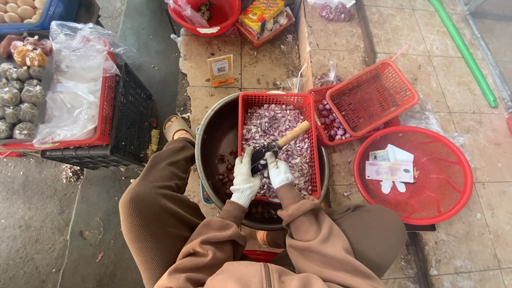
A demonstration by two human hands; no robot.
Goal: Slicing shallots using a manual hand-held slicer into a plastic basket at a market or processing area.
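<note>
Head view: a knife (280, 144) is gripped in the gloved right hand (278, 169), its wooden handle angled up and to the right, while the gloved left hand (245, 178) is closed just beside the blade; what it pinches cannot be told. Both are held over a red basket (277, 98) of peeled shallot pieces set in a metal basin (210, 138). Farther off, a round red basket (448, 184) with banknotes is seen on the tiled floor (469, 106).

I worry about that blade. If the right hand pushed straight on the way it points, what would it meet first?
The right hand, gripping the knife, points up-right across the red basket. It would probably first meet the heap of shallot peels, then the basket's far wall; depth is unclear.
</note>
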